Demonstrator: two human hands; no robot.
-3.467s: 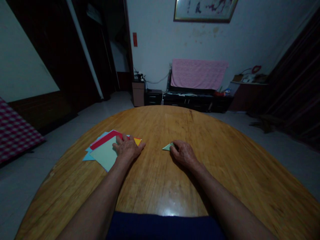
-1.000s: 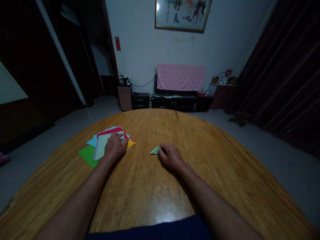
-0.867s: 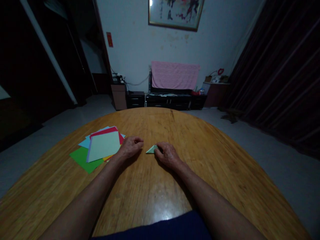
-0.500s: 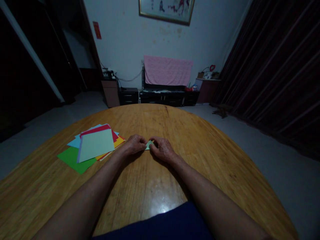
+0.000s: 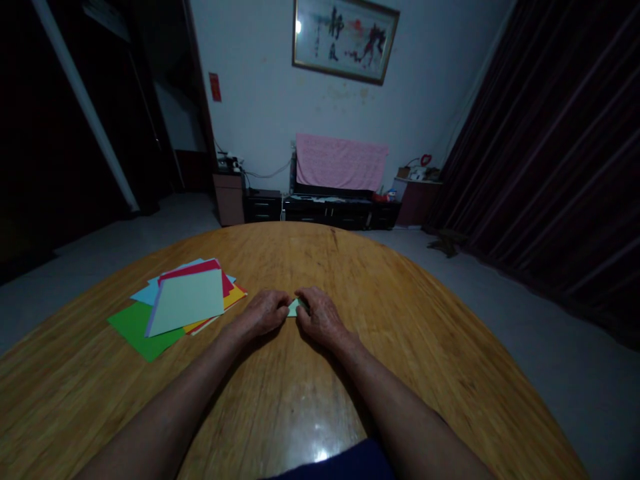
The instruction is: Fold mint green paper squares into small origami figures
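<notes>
Opens onto a dim room (image 5: pixel 250 110) beyond a round wooden table (image 5: pixel 420 347).
Shows a framed picture (image 5: pixel 345 41) high on the wall, a red strip (image 5: pixel 215 87) lower left; below, has a pink cloth (image 5: pixel 341 162) draped above a low black cabinet (image 5: pixel 306 211); farther right, includes a side cabinet (image 5: pixel 417 203) and dark curtains (image 5: pixel 540 147).

From where I'm standing, the wooden table (image 5: pixel 410 333) is carrying 1 loose pile of coloured sheets (image 5: pixel 190 303), a green sheet (image 5: pixel 143 332) peeking out lowest, while 1 small pale-green paper (image 5: pixel 293 309) is lying apart.
</notes>
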